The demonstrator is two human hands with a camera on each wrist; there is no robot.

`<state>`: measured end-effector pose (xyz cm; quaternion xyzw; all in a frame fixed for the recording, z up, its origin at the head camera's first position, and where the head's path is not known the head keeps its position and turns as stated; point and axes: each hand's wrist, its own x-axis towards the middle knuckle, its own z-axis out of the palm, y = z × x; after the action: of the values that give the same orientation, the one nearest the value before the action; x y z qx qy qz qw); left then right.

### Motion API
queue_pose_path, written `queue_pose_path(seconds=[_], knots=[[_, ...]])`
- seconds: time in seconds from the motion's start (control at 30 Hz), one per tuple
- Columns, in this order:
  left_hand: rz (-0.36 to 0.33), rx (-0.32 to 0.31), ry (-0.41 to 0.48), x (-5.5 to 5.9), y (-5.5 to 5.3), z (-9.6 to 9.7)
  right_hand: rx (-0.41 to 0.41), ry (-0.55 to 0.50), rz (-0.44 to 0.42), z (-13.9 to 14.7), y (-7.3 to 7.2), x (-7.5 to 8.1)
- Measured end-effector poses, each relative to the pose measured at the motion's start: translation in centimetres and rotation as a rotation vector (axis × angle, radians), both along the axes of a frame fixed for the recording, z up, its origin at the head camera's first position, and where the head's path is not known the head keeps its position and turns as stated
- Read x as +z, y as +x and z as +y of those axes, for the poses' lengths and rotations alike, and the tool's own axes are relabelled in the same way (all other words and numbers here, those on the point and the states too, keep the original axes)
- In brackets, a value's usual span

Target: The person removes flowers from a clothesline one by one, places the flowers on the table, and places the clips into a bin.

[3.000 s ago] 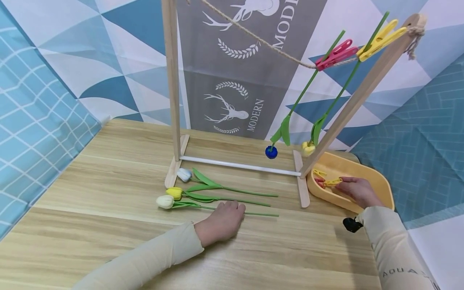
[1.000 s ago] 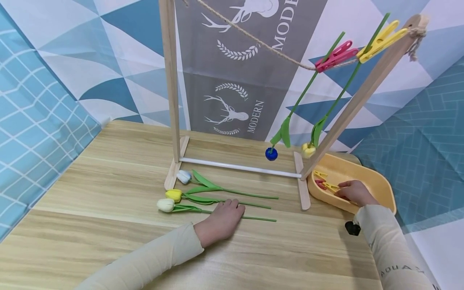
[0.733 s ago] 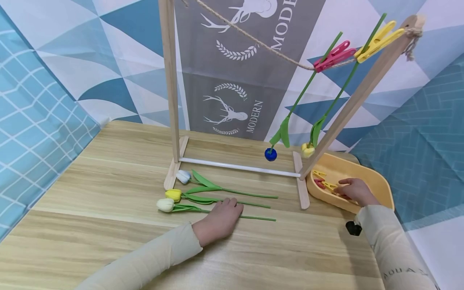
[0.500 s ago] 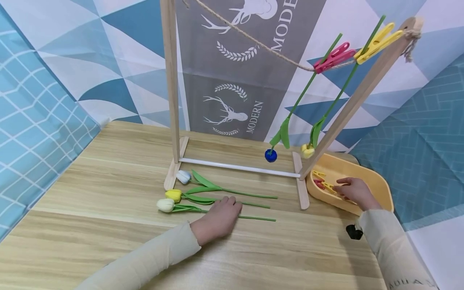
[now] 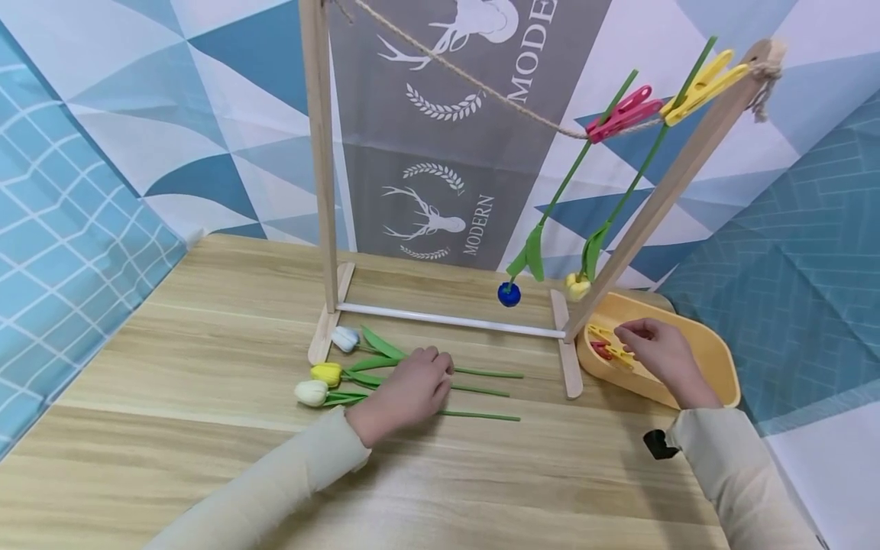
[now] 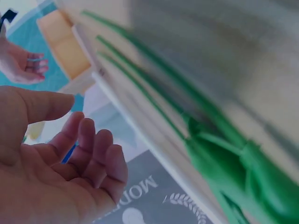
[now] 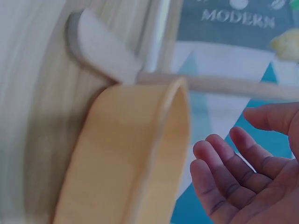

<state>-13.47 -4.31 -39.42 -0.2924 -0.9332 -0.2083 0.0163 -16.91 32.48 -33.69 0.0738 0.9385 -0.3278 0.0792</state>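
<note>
Three artificial tulips lie side by side on the table: a white tulip, a yellow tulip and a pale blue tulip. My left hand hovers over their green stems, hiding part of them; the left wrist view shows its fingers loosely bent around nothing. Above the orange plastic basin is my right hand. Its relaxed fingers hold nothing in the right wrist view. Yellow clothespins and a red clothespin lie in the basin just below it.
A wooden rack with a left post and right post carries a sagging rope. A pink clothespin holds a blue flower upside down; a yellow clothespin holds a pale yellow one. A white rod joins the feet.
My left hand has risen off the white tulip's stem and shifted toward the rack. My right hand has lifted away from the clothespins in the basin, without one. The head view has shifted slightly.
</note>
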Motion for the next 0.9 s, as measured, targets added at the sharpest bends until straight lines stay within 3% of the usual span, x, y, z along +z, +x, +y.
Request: queue_pose_path(seconds=[0.53, 0.7, 0.9], knots=[[0.059, 0.091, 0.493, 5.0, -1.8, 0.3, -0.058, -0.067, 0.257, -4.8, 0.8, 4.3], [0.091, 0.082, 0.636, 6.3, -2.5, 0.6, -0.054, -0.103, 0.378, -6.0, 0.4, 6.0], [0.061, 0.069, 0.746, 8.5, -3.5, 1.5, -0.023, -0.131, 0.498, -7.4, 0.2, 8.6]])
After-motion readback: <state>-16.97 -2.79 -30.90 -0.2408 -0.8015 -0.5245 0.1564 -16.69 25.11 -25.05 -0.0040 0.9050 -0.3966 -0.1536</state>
